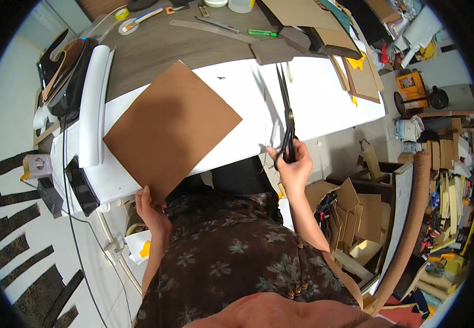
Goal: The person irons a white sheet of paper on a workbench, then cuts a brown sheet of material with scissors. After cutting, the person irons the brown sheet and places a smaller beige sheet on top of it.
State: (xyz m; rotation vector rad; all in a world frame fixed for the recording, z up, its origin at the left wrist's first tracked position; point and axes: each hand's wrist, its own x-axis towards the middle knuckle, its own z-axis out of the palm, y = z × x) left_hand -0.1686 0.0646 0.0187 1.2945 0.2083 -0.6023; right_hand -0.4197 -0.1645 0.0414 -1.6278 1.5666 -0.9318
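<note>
A flat brown sheet (pixel 173 127), roughly square and turned like a diamond, lies over the white covering (pixel 319 90) of the table. My left hand (pixel 150 207) pinches its near corner at the table's front edge. In my right hand (pixel 295 168) are black-handled scissors (pixel 289 117), held by their loops, the long blades pointing away from me and slightly apart. The scissors are to the right of the brown sheet and do not touch it.
White paper rolls (pixel 93 106) and a black phone (pixel 81 184) lie at the left. At the back are a metal ruler (pixel 212 30), a green cutter (pixel 262 33), a brush (pixel 142 19) and cardboard pieces (pixel 315 16). Boxes of cardboard scraps (pixel 347 209) stand on the right.
</note>
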